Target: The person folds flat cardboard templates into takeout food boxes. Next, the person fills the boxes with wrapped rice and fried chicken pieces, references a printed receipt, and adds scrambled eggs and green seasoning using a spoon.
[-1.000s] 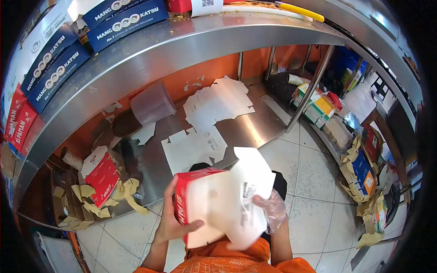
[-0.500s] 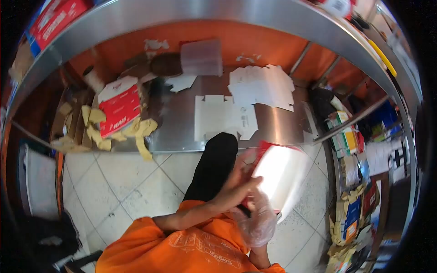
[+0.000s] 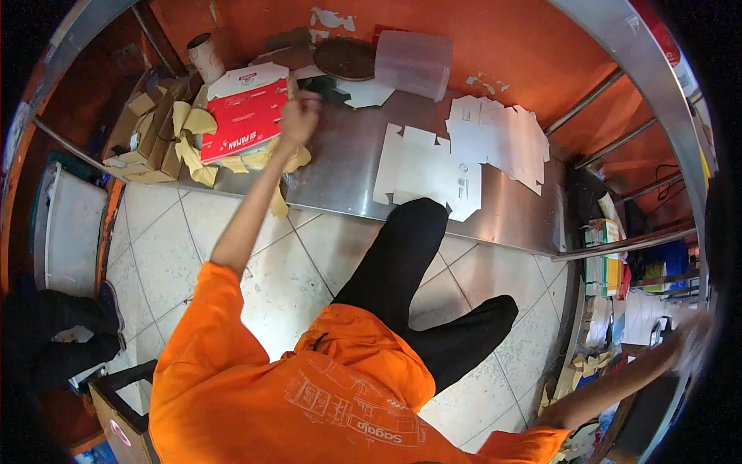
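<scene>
My left hand (image 3: pixel 300 117) is at the right edge of the red flat cardboard (image 3: pixel 246 122) on the low steel shelf. Its bare fingers are slightly blurred, apart and close to the cardboard's edge, with nothing visibly gripped. The cardboard lies on torn brown paper (image 3: pixel 195 124), with a white printed flap (image 3: pixel 249 78) at its back. My right hand (image 3: pixel 690 334) is stretched out to the far right, in a clear glove, at the dark rim of the view. Motion blur hides its fingers and anything in them.
White flat box blanks (image 3: pixel 423 172) and more blanks (image 3: pixel 502 139) lie on the steel shelf (image 3: pixel 340 166). Behind them are a translucent tub (image 3: pixel 413 63) and a round brown lid (image 3: pixel 345 59). Cartons (image 3: pixel 145 139) stand left. A metal rail (image 3: pixel 630 243) crosses the right side.
The red and white box has left my hands and is no longer visible. My left hand has moved to the red cardboard; my right hand has swung far right. The view has shifted down and left.
</scene>
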